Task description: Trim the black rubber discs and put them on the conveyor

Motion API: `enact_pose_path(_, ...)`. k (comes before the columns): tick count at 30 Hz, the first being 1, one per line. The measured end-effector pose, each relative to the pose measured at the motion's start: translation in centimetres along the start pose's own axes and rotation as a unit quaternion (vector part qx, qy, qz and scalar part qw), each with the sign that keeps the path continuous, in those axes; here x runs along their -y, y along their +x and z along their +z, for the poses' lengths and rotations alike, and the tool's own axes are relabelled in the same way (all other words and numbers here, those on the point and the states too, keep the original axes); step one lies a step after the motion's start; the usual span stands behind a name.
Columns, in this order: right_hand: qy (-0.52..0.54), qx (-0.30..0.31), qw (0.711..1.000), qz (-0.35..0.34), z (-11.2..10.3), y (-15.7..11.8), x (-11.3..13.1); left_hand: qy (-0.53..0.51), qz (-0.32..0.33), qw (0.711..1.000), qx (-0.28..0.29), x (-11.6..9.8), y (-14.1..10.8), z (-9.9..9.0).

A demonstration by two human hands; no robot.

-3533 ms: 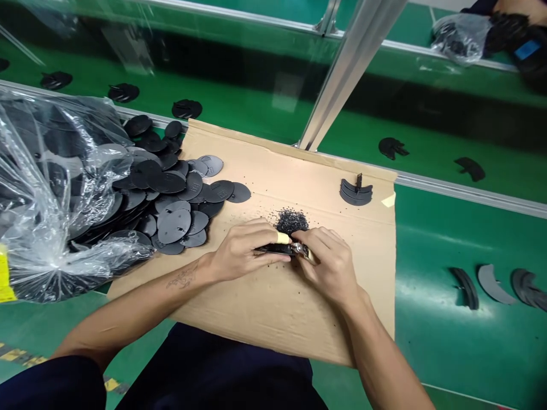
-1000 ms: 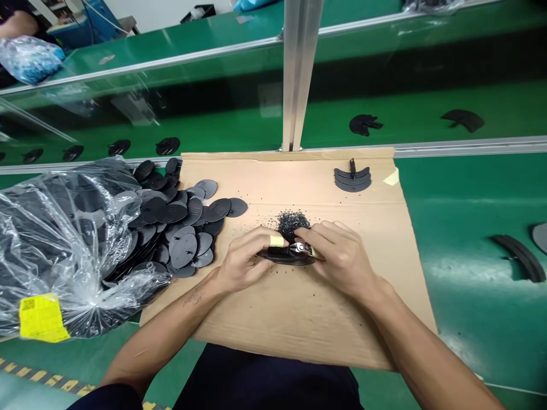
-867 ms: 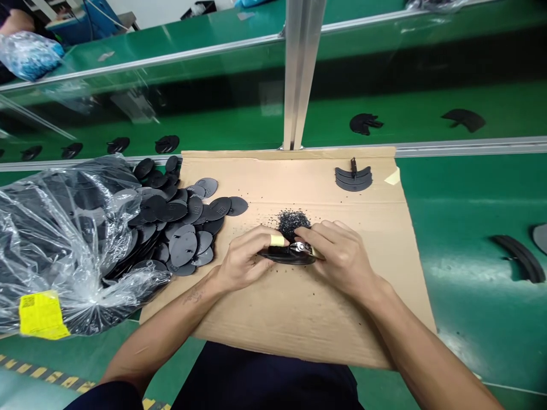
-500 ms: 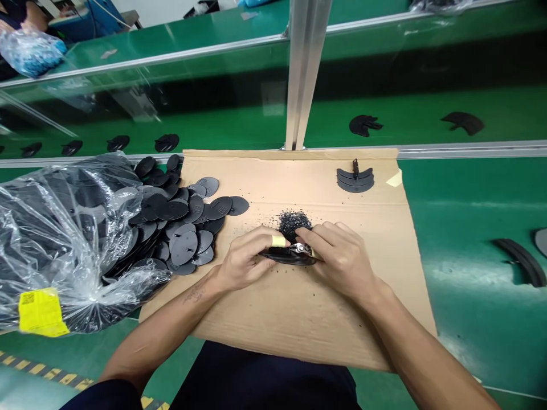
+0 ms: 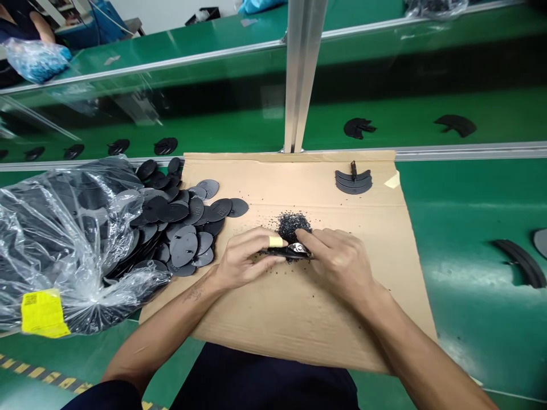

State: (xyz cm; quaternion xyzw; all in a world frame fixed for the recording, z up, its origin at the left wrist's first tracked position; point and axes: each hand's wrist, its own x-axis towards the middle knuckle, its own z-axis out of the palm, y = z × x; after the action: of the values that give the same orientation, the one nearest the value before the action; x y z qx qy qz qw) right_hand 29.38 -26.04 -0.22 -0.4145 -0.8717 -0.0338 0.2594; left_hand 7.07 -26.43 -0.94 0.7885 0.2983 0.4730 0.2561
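Observation:
Pinched in my left hand (image 5: 243,256) is a thin black plastic disc (image 5: 273,251), seen nearly edge-on. Yellow tape wraps a finger of that hand. My right hand (image 5: 342,256) is closed around a small pair of nippers (image 5: 299,248); their metal head lies against the disc, and the handles are mostly hidden in my palm. Just beyond the disc, a heap of small black clippings (image 5: 293,224) lies on the cardboard sheet (image 5: 273,319).
Many loose black discs (image 5: 183,247) spill from a clear plastic bag (image 5: 64,228) on the left. A curved black part (image 5: 354,182) lies at the cardboard's back right, another curved part (image 5: 519,262) on the green table. A metal post (image 5: 297,85) rises behind; a person (image 5: 25,25) sits far left.
The disc has tilted to a flatter, more edge-on angle between my hands. My right hand has shifted slightly, still around the nippers. The view has moved a little.

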Motion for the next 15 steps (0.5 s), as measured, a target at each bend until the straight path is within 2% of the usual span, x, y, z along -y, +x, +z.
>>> enact_pose_path(2,-0.017,0.001,1.000,0.003,-0.1,0.1,-0.1,0.007,0.010,1.000,0.009,0.0,0.0,-0.1)
enact_pose_path(6,-0.042,0.009,0.998,-0.034,-0.1,0.3,-0.4,0.079,0.032,0.995,0.043,0.2,0.2,-0.3)
enact_pose_path(8,-0.034,0.018,0.999,-0.010,0.0,0.4,-0.7,0.116,0.038,0.992,0.043,0.5,0.2,-0.4)
enact_pose_path(11,0.058,0.020,0.997,0.048,-0.1,0.6,-1.2,0.140,0.019,0.990,0.010,0.8,0.3,-0.5)
enact_pose_path(13,0.165,0.025,0.985,0.047,-0.3,0.7,-1.2,0.132,0.000,0.991,-0.009,1.0,0.3,-0.4)
enact_pose_path(15,0.223,0.017,0.975,0.022,-0.6,0.8,-1.1,0.112,-0.006,0.994,-0.015,1.1,0.3,-0.3)
